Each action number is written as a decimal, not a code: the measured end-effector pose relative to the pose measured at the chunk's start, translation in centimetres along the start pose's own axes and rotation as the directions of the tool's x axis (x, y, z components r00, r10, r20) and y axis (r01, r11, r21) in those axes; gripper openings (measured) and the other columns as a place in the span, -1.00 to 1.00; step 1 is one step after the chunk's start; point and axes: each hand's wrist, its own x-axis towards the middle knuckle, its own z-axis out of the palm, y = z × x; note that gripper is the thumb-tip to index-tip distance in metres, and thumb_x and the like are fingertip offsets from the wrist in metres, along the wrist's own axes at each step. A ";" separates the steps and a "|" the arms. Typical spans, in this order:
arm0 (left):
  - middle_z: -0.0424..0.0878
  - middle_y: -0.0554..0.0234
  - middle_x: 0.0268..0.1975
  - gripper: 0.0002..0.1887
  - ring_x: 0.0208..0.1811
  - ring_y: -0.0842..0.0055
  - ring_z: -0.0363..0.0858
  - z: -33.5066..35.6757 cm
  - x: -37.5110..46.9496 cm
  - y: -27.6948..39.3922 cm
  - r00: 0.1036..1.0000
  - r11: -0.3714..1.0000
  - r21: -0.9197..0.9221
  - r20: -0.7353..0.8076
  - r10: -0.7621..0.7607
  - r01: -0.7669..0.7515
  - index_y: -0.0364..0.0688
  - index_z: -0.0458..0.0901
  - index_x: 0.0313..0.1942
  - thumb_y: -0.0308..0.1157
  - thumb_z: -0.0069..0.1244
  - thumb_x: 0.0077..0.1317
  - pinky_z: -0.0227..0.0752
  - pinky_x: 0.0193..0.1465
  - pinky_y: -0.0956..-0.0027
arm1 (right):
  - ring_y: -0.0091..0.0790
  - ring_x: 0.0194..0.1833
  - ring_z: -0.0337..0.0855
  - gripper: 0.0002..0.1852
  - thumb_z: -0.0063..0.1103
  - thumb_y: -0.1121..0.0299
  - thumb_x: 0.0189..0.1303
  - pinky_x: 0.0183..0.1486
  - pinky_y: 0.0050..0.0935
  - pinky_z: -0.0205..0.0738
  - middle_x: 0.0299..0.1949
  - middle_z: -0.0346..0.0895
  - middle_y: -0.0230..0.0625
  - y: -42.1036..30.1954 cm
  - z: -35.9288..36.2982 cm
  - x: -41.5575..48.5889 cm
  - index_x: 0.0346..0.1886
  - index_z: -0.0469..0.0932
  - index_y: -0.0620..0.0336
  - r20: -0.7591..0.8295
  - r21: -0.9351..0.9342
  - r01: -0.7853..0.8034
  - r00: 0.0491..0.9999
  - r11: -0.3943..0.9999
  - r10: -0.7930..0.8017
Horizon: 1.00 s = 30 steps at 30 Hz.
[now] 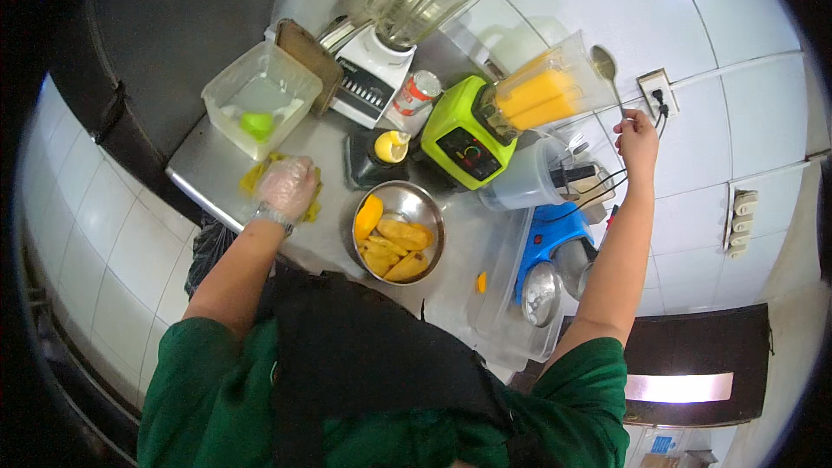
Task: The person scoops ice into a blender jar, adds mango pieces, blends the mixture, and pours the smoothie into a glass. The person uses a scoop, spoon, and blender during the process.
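Note:
My left hand [289, 186], in a clear plastic glove, is closed over yellow-green fruit peels [252, 180] on the steel table. Peels stick out on both sides of it; its fingertips are hidden. Raised at the right, my right hand [637, 138] grips a metal spoon [604, 64] by its handle, bowl end up. The spoon is beside the jar [585, 71] of a lime-green blender [465, 136], which holds a thick yellow-orange mix [539, 99]. In front of me, a steel bowl [437, 260] contains several peeled mango pieces [398, 237].
A plastic tub [305, 78] with a green item [257, 125] stands beyond my left hand. Cut lemon [391, 147] rests on a dark container [367, 169]. Behind are a white blender [370, 71] and a can [416, 92]. Black cords [601, 183] hang near a blue appliance [552, 231].

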 end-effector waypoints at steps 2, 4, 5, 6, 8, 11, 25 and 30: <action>0.64 -0.13 -0.37 -0.74 -0.28 0.01 0.63 0.5 0.0 -0.4 0.999 0.999 0.023 0.013 0.038 -0.038 -0.23 0.59 -0.36 -0.24 -0.14 0.29 0.48 -0.16 -0.02 | -0.54 -0.55 0.50 -0.73 -0.03 0.50 0.27 -0.56 -0.51 0.38 -0.46 0.57 -0.31 0.1 0.1 -0.7 0.02 0.51 0.23 0.086 0.166 -0.146 0.987 0.975 0.133; 0.64 -0.14 -0.39 -0.73 -0.29 0.02 0.64 1.9 0.1 -1.4 0.998 0.996 0.069 0.026 0.055 -0.057 -0.24 0.59 -0.35 -0.23 -0.16 0.30 0.49 -0.16 -0.03 | -0.60 -0.61 0.37 -0.67 -0.09 0.53 0.26 -0.62 -0.57 0.26 -0.49 0.50 -0.37 1.7 0.9 -1.2 0.10 0.44 0.23 0.071 0.439 -0.216 0.976 0.872 0.206; 0.64 -0.14 -0.39 -0.72 -0.28 0.02 0.64 2.3 0.1 -1.8 0.998 0.995 0.090 0.029 0.048 -0.050 -0.24 0.59 -0.35 -0.23 -0.17 0.30 0.49 -0.16 -0.04 | -0.60 -0.62 0.31 -0.69 -0.10 0.51 0.28 -0.62 -0.58 0.18 -0.54 0.43 -0.41 0.9 1.3 -2.2 0.09 0.42 0.22 0.070 0.584 -0.238 0.967 0.776 0.244; 0.64 -0.14 -0.39 -0.72 -0.28 0.02 0.65 1.9 0.1 -1.1 0.997 0.996 0.072 0.071 0.043 -0.048 -0.25 0.59 -0.36 -0.23 -0.17 0.30 0.49 -0.16 -0.03 | -0.60 -0.64 0.27 -0.71 -0.08 0.47 0.29 -0.62 -0.59 0.14 -0.56 0.38 -0.43 -0.1 0.6 -4.2 0.07 0.41 0.23 0.123 0.692 -0.241 0.968 0.680 0.217; 0.65 -0.12 -0.39 -0.72 -0.30 0.02 0.65 1.5 0.2 -0.8 0.994 0.996 0.080 0.104 0.018 -0.027 -0.24 0.58 -0.36 -0.23 -0.15 0.29 0.49 -0.18 -0.03 | -0.60 -0.65 0.21 -0.71 -0.04 0.34 0.31 -0.63 -0.60 0.05 -0.61 0.30 -0.48 -1.4 1.3 -8.4 0.04 0.42 0.26 0.232 0.799 -0.271 0.962 0.536 0.141; 0.65 -0.06 -0.40 -0.74 -0.33 0.03 0.65 1.7 -0.1 -1.8 0.996 0.993 0.114 0.084 -0.016 0.006 -0.20 0.59 -0.36 -0.20 -0.11 0.29 0.49 -0.21 -0.02 | -0.64 -0.64 0.21 -0.67 0.06 0.17 0.31 -0.64 -0.63 0.04 -0.63 0.24 -0.55 -1.4 5.4 -15.1 -0.06 0.50 0.25 0.472 0.713 -0.398 0.881 0.578 0.025; 0.59 -0.20 0.01 -0.50 0.12 0.03 0.48 -3.0 -6.3 0.2 0.975 0.954 -0.236 -0.077 -0.207 0.184 -0.25 0.66 -0.13 0.02 -0.21 0.40 0.29 0.25 0.14 | -0.65 -0.52 0.39 -0.81 0.08 0.42 0.24 -0.44 -0.62 0.26 -0.55 0.43 -0.53 3.5 15.6 -33.1 -0.14 0.59 0.24 0.845 0.321 -0.491 0.535 0.810 -0.010; 0.55 -0.06 -0.49 -0.60 -0.42 0.27 0.49 -2.1 -20.2 0.7 0.780 0.791 -0.451 -0.273 -0.563 0.413 -0.32 0.59 -0.36 -0.12 -0.13 0.39 0.36 -0.27 0.20 | -0.53 -0.26 0.54 -0.75 0.13 0.44 0.25 -0.16 -0.53 0.40 -0.25 0.59 -0.36 4.2 18.0 -35.2 -0.03 0.55 0.29 0.824 0.440 -0.424 0.541 0.791 -0.168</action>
